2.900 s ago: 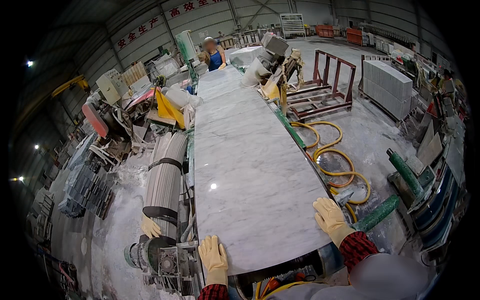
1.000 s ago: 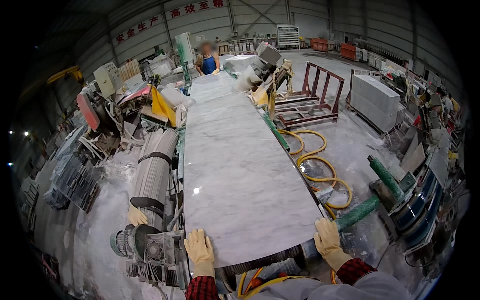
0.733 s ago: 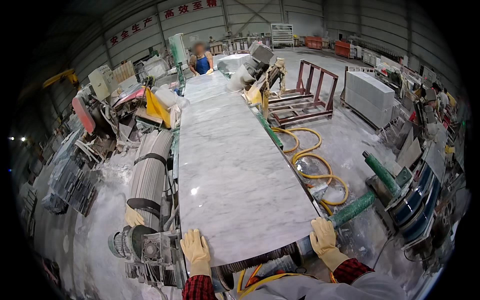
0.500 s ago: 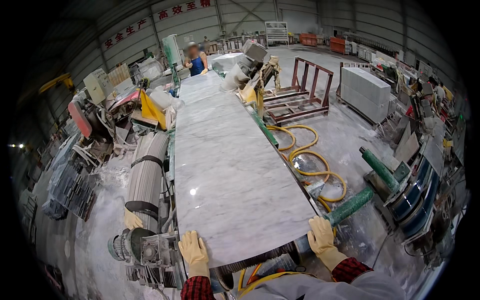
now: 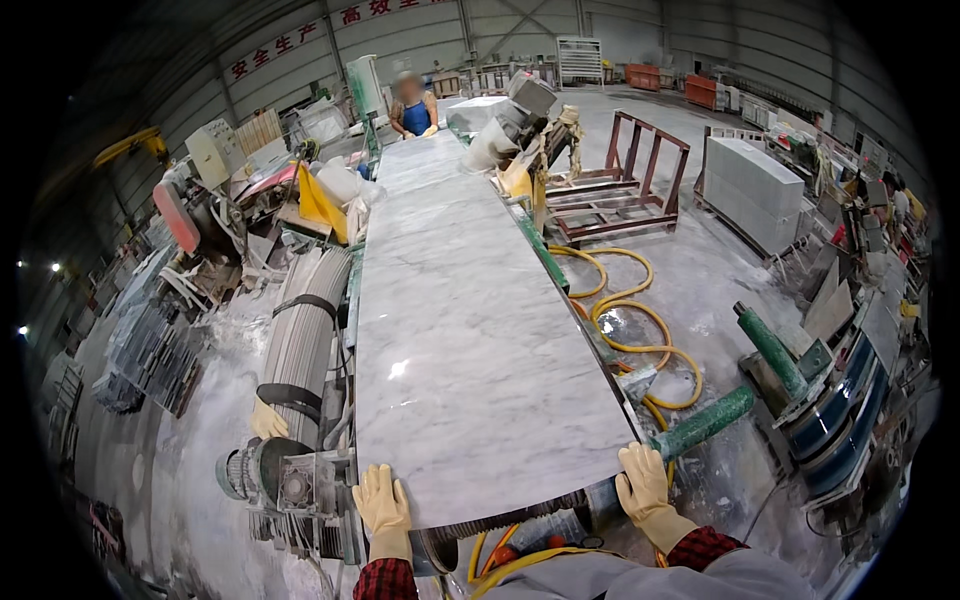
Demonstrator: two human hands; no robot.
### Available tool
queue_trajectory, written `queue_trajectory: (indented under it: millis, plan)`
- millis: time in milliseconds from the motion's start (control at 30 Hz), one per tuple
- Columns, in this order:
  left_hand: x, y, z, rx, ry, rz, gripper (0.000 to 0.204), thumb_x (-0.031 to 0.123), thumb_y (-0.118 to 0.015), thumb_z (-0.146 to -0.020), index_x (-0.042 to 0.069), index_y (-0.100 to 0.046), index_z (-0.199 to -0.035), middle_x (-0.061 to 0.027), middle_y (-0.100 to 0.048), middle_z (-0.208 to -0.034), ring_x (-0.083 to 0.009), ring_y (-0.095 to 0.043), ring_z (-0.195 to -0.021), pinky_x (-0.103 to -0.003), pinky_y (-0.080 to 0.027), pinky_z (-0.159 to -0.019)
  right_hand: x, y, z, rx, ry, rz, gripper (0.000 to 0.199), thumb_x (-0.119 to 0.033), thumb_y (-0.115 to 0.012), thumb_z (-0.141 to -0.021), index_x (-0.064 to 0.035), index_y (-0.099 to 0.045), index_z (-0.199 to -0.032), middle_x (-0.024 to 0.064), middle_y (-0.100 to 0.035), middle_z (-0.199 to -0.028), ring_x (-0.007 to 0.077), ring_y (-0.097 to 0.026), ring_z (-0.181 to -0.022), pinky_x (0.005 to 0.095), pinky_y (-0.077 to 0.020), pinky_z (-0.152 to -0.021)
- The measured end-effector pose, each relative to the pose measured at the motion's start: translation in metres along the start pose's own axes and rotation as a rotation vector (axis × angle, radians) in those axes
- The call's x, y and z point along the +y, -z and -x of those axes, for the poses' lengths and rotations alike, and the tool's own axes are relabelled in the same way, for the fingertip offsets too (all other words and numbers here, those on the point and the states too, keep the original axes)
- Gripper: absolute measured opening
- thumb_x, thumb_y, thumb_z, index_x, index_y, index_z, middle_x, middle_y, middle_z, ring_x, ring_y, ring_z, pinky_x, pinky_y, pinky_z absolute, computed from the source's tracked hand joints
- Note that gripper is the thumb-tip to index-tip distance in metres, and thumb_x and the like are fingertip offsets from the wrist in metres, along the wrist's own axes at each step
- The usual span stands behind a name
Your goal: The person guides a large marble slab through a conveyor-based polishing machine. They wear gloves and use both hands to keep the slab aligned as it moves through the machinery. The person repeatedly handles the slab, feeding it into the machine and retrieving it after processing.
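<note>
A long, polished white marble slab [image 5: 480, 360] with grey veining lies flat on a roller bench and stretches away from me. My left hand [image 5: 383, 508], in a cream rubber glove, rests on its near left corner with fingers extended. At the near right corner, my right hand [image 5: 648, 490] wears a matching glove, its fingers spread against the slab's edge. Neither hand is wrapped round anything. Beneath the near edge, a dark ribbed roller [image 5: 500, 522] shows in part. Across the far end stands a co-worker [image 5: 416, 112] in a blue apron, gloved hands near the slab.
A motor [image 5: 262, 475] and a strapped bundle of pale strips [image 5: 300, 335] sit left of the bench. On the right are a green roller [image 5: 705, 420], a coiled yellow hose [image 5: 655, 340] and a rusty metal frame [image 5: 625, 185]. Pale stone blocks [image 5: 750, 190] stand farther right.
My view has turned slightly left, so the surroundings appear farther right. The co-worker's raised hand has come down toward the slab. Both my hands stay at the near corners.
</note>
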State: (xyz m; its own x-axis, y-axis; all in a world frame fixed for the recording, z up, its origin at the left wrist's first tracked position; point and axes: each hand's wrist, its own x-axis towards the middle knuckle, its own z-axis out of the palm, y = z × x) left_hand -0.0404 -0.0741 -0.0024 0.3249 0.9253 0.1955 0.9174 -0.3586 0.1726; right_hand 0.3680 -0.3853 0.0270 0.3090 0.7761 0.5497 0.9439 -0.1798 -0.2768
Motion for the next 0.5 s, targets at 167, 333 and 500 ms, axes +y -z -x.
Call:
queue_trajectory:
  millis: [167, 333, 500]
  plan:
    - [-0.01, 0.001, 0.037, 0.079, -0.016, -0.004, 0.045, 0.029, -0.059, -0.107, 0.009, -0.058, -0.148, -0.0211, -0.056, -0.159, -0.0426, -0.05, -0.147, -0.059, -0.036, -0.122, 0.008, -0.008, 0.02, -0.028, -0.043, -0.016, 0.051, -0.015, -0.069, -0.093, 0.0052, -0.062, -0.14, 0.0311, -0.062, -0.141, 0.0539, -0.055, -0.128, 0.0636, -0.0393, -0.115]
    - [-0.029, 0.0, 0.068, 0.14, -0.111, -0.039, 0.045, 0.023, -0.064, -0.103, 0.005, -0.058, -0.144, -0.0265, -0.058, -0.149, -0.0477, -0.052, -0.14, -0.058, -0.041, -0.117, -0.016, 0.002, 0.011, 0.117, 0.014, -0.184, 0.041, -0.012, -0.07, -0.09, 0.0065, -0.068, -0.127, 0.0298, -0.068, -0.125, 0.0535, -0.06, -0.111, 0.0621, -0.0461, -0.103]
    - [-0.042, -0.006, 0.075, 0.106, -0.112, 0.032, 0.05, 0.022, -0.067, -0.102, 0.007, -0.059, -0.148, -0.0289, -0.056, -0.155, -0.0522, -0.052, -0.141, -0.06, -0.041, -0.119, -0.07, 0.009, 0.008, -0.164, -0.013, -0.749, 0.034, -0.016, -0.068, -0.103, 0.0053, -0.071, -0.128, 0.0273, -0.073, -0.129, 0.0486, -0.065, -0.127, 0.0512, -0.052, -0.111]
